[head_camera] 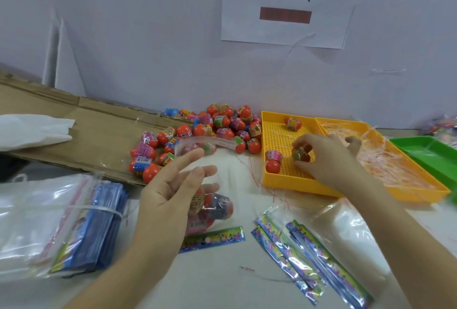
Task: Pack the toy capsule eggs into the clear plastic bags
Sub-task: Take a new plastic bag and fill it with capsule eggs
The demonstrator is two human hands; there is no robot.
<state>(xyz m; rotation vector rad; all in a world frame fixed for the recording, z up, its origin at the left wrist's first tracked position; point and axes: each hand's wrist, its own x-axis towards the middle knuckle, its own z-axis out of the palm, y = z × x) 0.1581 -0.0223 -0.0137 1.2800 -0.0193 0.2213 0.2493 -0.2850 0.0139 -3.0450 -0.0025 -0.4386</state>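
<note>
My left hand (170, 192) holds a clear plastic bag (210, 185) upright, its mouth open at the top; several capsule eggs (215, 207) lie in its bottom. My right hand (326, 158) reaches into the yellow perforated tray (279, 133) and grips one egg (300, 154) with its fingertips. Two more eggs stay in that tray, one at the back (293, 123) and one at the front left (273, 161). A pile of orange eggs with coloured labels (210, 130) lies on the table behind the bag.
A second yellow tray (418, 180) holds pink string ties; a green tray (430, 153) sits at the right. Printed header strips (314, 259) lie in front, a bundled stack of bags (74, 224) at the left. Flattened cardboard (86, 133) lies at the back left, under part of the pile.
</note>
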